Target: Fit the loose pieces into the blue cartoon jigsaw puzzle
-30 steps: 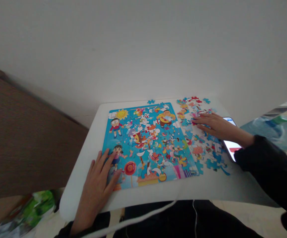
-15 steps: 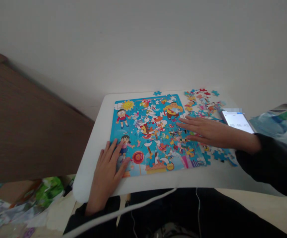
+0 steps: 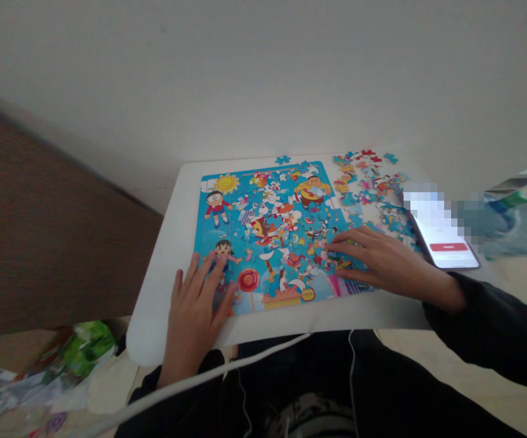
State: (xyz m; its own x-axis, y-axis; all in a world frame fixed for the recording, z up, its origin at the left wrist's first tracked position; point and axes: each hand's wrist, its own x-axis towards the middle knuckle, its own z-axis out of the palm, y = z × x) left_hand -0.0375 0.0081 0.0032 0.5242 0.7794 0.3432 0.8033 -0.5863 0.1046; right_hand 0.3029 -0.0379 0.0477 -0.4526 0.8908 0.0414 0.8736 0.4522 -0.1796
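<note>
Blue cartoon jigsaw puzzle [image 3: 263,237] partly assembled, gaps mid-picture, loose pieces [image 3: 366,188] heaped alongside

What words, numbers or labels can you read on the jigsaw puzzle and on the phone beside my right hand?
Smartphone with dark edge: pixelated screen, red button; its text is unreadable.
Round yellow badge on the blue cartoon jigsaw puzzle: too small to read.
Nothing else is readable.
</note>
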